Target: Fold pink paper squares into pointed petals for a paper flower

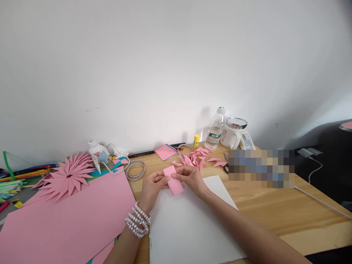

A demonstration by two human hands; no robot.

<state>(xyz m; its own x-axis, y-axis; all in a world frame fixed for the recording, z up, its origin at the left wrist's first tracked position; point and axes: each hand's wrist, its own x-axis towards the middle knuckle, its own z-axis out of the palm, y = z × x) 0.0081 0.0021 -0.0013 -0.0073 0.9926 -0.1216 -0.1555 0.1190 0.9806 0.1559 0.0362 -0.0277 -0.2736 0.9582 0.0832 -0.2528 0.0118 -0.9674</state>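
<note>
A small folded pink paper (pixel 176 187) is pinched between my two hands, over the far part of a white board (pixel 189 223). My left hand (pixel 155 185) grips its left edge with thumb and fingers; a beaded bracelet circles that wrist. On the paper's right edge, my right hand (pixel 191 178) closes with its thumb pressed on the front. Just beyond my hands lies a pile of folded pink paper pieces (pixel 194 158). A stack of square paper sheets (pixel 165 151), pink on top, rests behind them.
Large pink sheets (pixel 74 220) and pink folded-paper pinwheels (pixel 68 176) cover the left side. Along the wall stand a white bottle (pixel 99 152), a yellow glue stick (pixel 196 141), a water bottle (pixel 216 128) and a mug (pixel 233 134). Scissors (pixel 226 168) lie at right beside a blurred patch.
</note>
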